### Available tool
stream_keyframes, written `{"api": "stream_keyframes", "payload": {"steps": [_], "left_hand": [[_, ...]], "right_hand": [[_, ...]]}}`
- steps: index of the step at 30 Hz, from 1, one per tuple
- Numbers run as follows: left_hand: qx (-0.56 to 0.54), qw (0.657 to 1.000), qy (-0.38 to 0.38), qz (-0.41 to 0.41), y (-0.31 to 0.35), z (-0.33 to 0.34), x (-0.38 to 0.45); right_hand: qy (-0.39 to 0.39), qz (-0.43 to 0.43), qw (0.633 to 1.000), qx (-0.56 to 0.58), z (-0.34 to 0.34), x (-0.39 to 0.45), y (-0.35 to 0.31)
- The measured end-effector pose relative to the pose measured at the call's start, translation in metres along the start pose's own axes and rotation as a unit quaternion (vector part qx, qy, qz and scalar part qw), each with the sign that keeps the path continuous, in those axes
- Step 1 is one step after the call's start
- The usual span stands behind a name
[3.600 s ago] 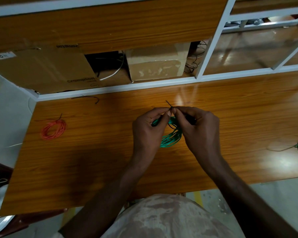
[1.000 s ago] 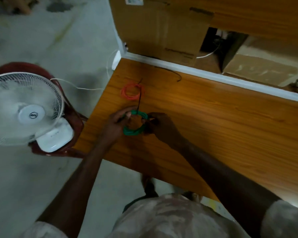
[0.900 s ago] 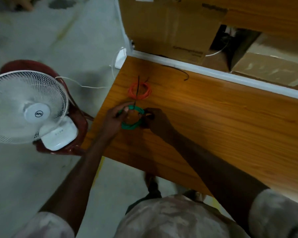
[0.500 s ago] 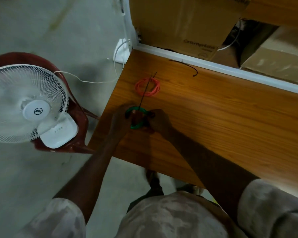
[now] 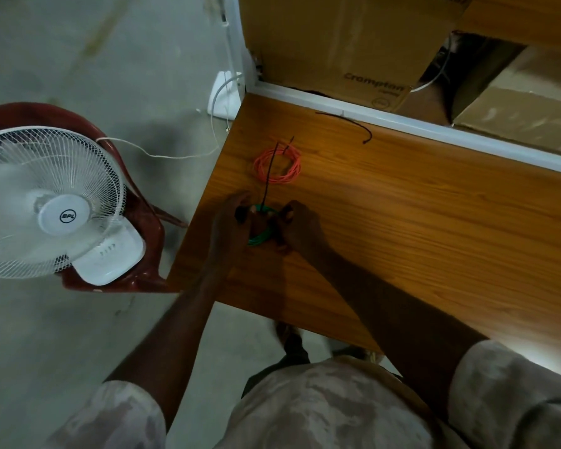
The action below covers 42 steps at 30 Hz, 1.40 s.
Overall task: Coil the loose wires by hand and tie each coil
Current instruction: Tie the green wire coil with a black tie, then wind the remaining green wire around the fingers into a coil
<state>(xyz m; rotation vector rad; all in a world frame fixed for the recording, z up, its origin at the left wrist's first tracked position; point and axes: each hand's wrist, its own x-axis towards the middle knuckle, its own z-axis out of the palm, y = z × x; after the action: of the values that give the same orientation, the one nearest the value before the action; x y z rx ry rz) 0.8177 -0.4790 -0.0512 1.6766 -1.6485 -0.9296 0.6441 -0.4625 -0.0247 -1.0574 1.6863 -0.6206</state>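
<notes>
Both hands are holding the green coil (image 5: 259, 236) down near the bench's (image 5: 434, 222) left edge, a little in from its near-left corner. The left hand (image 5: 230, 228) is curling its fingers round the coil's left side, and the right hand (image 5: 297, 228) is pinching the right side, where the black tie (image 5: 269, 175) appears to start, though the knot itself is hidden by the fingers. The tie's long free tail is sticking up and away from the person, crossing in front of the orange coil (image 5: 277, 163), which is lying flat just beyond the green one with its own short tie ends poking out. A few seconds ago the hands were twisting the tie at the middle of the bench, held up off the wood; half a second ago they were already at this spot, gripping as they are now. That suggests the tying is done or nearly so, and the green coil is being laid beside the finished orange one. A spare black tie (image 5: 347, 123) is lying loose farther along, close to the bench's white far rim. Off the bench's left edge, a white fan (image 5: 42, 202) is sitting on a red chair (image 5: 143, 222), and a cardboard box (image 5: 347, 43) is standing behind the rim. The likely next step is letting go and fetching another loose wire.
</notes>
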Motion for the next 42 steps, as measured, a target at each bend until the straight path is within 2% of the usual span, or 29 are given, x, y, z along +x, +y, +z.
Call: {"api": "stream_keyframes", "payload": {"steps": [11,18,26,31,42], "left_hand": [[0.009,0.998,0.017,0.053,0.046,0.006,-0.007],[0.019,0.986,-0.016,0.165,0.092,0.051,-0.021],[0.013,0.971,-0.112,0.210,0.159,0.124,-0.045],[-0.014,0.965,-0.160,0.209,0.195,0.186,-0.066],[-0.057,0.941,-0.233,0.239,0.341,0.376,-0.189]], "right_hand": [[0.006,0.052,0.998,-0.017,-0.029,-0.001,0.012],[0.075,-0.030,0.996,-0.037,-0.078,-0.016,0.042],[0.148,-0.016,0.989,-0.020,-0.162,-0.052,0.085],[0.182,-0.027,0.983,0.002,-0.227,-0.088,0.125],[0.264,-0.020,0.962,0.066,-0.432,-0.225,0.247]]}}
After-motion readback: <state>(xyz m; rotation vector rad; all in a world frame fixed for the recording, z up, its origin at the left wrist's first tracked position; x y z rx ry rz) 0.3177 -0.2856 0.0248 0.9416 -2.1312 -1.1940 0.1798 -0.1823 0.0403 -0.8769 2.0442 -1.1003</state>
